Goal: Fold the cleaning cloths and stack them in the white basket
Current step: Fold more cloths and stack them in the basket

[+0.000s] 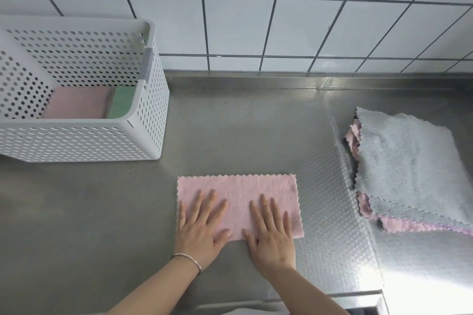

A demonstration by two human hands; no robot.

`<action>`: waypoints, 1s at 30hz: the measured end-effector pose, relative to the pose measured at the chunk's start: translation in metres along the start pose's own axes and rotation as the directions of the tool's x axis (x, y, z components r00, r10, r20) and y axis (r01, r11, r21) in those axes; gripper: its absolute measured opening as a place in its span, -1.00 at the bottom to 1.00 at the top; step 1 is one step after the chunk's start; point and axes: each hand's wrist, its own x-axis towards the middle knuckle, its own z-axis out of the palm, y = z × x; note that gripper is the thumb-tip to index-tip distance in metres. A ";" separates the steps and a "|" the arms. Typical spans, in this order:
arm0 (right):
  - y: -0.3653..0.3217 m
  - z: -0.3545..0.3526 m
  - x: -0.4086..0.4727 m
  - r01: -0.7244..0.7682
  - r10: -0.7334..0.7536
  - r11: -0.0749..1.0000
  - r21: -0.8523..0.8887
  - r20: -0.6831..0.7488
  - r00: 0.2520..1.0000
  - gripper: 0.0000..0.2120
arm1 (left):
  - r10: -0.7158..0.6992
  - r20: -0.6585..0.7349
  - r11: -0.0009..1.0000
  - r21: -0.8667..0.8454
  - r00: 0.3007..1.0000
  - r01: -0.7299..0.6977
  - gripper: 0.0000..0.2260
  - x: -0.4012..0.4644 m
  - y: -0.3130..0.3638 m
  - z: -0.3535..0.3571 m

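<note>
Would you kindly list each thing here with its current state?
Pink cloth: folded, flat on counter, under both hands.
Left hand: open, pressing.
Right hand: open, pressing.
White basket: upright, holding folded pink and green cloths.
Cloth pile: unfolded, stacked at right.

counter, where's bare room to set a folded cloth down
Free: steel counter between the white basket and the cloth pile, and left of the pink cloth. Crowded: the right side.
</note>
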 end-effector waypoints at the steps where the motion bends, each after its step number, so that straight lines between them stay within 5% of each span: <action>1: 0.004 0.000 -0.002 -0.004 0.004 1.000 0.005 -0.002 1.000 -0.42 | 0.010 -0.003 1.000 -0.003 1.000 -0.010 -0.44 0.000 -0.002 0.001; 12: 0.039 -0.011 -0.021 -0.085 0.084 0.994 0.067 0.021 0.996 -0.40 | 0.028 0.038 0.999 0.025 0.999 -0.029 -0.49 -0.001 -0.011 0.000; 19: 0.040 -0.038 -0.010 -0.179 0.269 0.871 0.457 -0.139 0.953 -0.43 | 0.148 0.055 0.988 0.038 0.987 -0.150 -0.46 0.016 0.017 -0.016; 25: 0.035 -0.064 0.011 -0.497 0.591 0.482 0.721 0.152 0.792 -0.41 | 0.247 0.106 0.966 0.050 0.963 -0.254 -0.37 0.043 0.030 -0.014; 30: 0.041 -0.072 0.019 -0.613 0.571 0.425 0.666 0.329 0.752 -0.58 | 0.252 0.162 0.965 0.028 0.954 -0.259 -0.31 0.052 0.025 -0.017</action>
